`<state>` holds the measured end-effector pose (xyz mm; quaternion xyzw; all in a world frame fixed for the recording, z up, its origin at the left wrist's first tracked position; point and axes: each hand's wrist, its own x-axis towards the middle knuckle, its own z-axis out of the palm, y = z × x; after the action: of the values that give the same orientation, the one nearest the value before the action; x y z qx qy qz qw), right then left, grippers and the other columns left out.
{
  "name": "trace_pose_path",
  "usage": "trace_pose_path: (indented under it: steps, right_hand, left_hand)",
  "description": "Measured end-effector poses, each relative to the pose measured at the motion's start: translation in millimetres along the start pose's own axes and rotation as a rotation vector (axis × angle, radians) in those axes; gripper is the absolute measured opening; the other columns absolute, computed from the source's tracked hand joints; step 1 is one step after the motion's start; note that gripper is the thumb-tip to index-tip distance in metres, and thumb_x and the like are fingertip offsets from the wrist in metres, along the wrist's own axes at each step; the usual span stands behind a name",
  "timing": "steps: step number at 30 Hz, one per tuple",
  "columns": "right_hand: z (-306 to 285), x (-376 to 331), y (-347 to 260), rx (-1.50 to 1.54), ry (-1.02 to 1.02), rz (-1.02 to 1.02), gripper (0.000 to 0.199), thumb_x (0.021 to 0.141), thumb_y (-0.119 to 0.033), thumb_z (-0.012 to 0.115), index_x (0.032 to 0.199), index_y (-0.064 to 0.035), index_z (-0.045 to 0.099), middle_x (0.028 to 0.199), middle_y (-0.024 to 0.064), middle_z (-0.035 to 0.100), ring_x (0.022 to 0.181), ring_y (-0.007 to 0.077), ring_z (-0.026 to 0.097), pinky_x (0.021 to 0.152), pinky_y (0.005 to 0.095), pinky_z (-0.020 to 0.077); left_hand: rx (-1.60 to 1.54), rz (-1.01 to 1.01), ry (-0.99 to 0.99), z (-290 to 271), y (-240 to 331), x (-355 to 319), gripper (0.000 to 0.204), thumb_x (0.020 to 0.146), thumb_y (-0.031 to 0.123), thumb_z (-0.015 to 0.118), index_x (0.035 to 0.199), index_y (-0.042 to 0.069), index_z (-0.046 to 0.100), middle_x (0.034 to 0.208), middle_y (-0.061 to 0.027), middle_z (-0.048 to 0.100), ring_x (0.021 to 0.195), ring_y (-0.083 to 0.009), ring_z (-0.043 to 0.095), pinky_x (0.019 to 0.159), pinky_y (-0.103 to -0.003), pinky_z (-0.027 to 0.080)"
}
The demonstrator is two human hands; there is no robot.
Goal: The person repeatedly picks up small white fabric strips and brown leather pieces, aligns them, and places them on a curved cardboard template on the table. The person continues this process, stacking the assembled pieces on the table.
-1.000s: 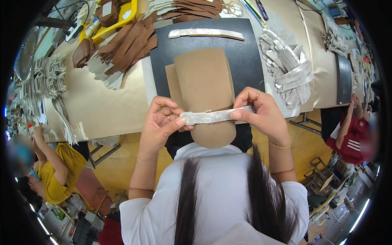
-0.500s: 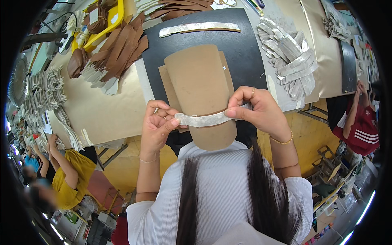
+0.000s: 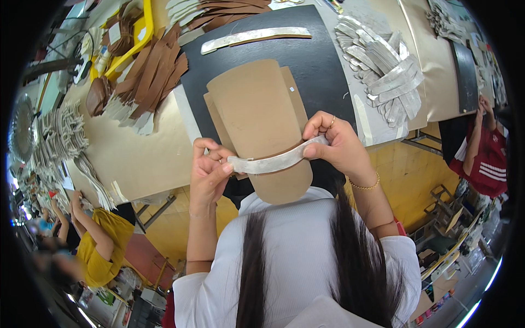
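Note:
A curved whitish-grey strip [image 3: 268, 164] stretches across the lower part of a tan, rounded form [image 3: 254, 109]. Its left end is pinched between the thumb and fingers of my left hand [image 3: 210, 170]. At the other end, my right hand [image 3: 338, 143] grips the strip between thumb and bent fingers. The form's near end juts toward my body, over the edge of a black mat [image 3: 328, 71]. On the mat beyond it lies another whitish strip with a brown edge [image 3: 257, 38].
A heap of grey-white strips [image 3: 385, 76] lies right of the mat. To the left are brown strips [image 3: 147, 79], a yellow tray [image 3: 146, 27] and stacked pale strips [image 3: 60, 128]. People in yellow [image 3: 106, 240] and dark red [image 3: 486, 158] clothing sit at either side.
My right hand's grip has moved outward to the strip's right end, which now shows beside the thumb. Both hands still hold the strip; the whole view has shifted slightly.

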<state>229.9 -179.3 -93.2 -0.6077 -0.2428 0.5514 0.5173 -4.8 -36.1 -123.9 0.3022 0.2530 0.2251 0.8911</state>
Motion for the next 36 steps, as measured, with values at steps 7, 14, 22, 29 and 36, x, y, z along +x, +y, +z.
trace_pose_path:
  steps: [7, 14, 22, 29, 36]
  right_hand:
    - [-12, -3, -3, 0.346, -0.022, 0.108, 0.025, 0.083, -0.009, 0.070, 0.101, -0.0011, 0.055, 0.086, 0.0027, 0.062, 0.082, 0.0078, 0.062, 0.074, 0.0213, 0.0514]
    - [-7, 0, 9, 0.365, 0.007, 0.080, 0.026, 0.082, -0.006, 0.070, 0.102, -0.0014, 0.053, 0.085, 0.0014, 0.060, 0.078, 0.0072, 0.061, 0.072, 0.0224, 0.0531]
    - [12, -10, 30, 0.029, 0.286, -0.122, 0.024, 0.081, -0.007, 0.071, 0.099, -0.0008, 0.056, 0.089, 0.0043, 0.060, 0.077, 0.0066, 0.055, 0.067, 0.0191, 0.0468]
    - [11, -28, 41, -0.255, 0.215, -0.279, 0.028, 0.085, -0.014, 0.066, 0.111, -0.0043, 0.065, 0.114, 0.0107, 0.061, 0.097, 0.0164, 0.059, 0.083, 0.0279, 0.0453]
    - [-6, -37, 45, -0.281, 0.226, -0.361, 0.043, 0.091, -0.028, 0.058, 0.128, -0.0059, 0.055, 0.143, 0.0184, 0.039, 0.126, 0.0315, 0.046, 0.102, 0.0358, 0.0354]
  left_hand:
    - [-0.033, -0.023, -0.016, -19, -11, -3, 0.045, 0.083, -0.006, 0.061, 0.115, 0.012, 0.034, 0.089, -0.0132, 0.059, 0.081, -0.0219, 0.062, 0.069, -0.035, 0.054]
    - [-0.031, -0.025, -0.007, -11, -11, 1, 0.046, 0.083, -0.006, 0.060, 0.116, 0.012, 0.034, 0.091, -0.0133, 0.061, 0.088, -0.0225, 0.063, 0.073, -0.035, 0.054]
    - [0.011, -0.005, 0.015, -2, -9, 4, 0.045, 0.082, -0.006, 0.062, 0.115, 0.010, 0.035, 0.106, -0.0174, 0.063, 0.099, -0.0226, 0.061, 0.085, -0.036, 0.051]
    - [0.053, -0.011, 0.036, 0, -8, 4, 0.045, 0.082, -0.006, 0.062, 0.115, 0.010, 0.036, 0.105, -0.0171, 0.062, 0.099, -0.0223, 0.061, 0.085, -0.035, 0.051]
    - [0.038, -0.024, 0.028, -7, -7, -2, 0.045, 0.083, -0.005, 0.060, 0.117, 0.010, 0.036, 0.095, -0.0134, 0.062, 0.088, -0.0222, 0.062, 0.075, -0.037, 0.054]
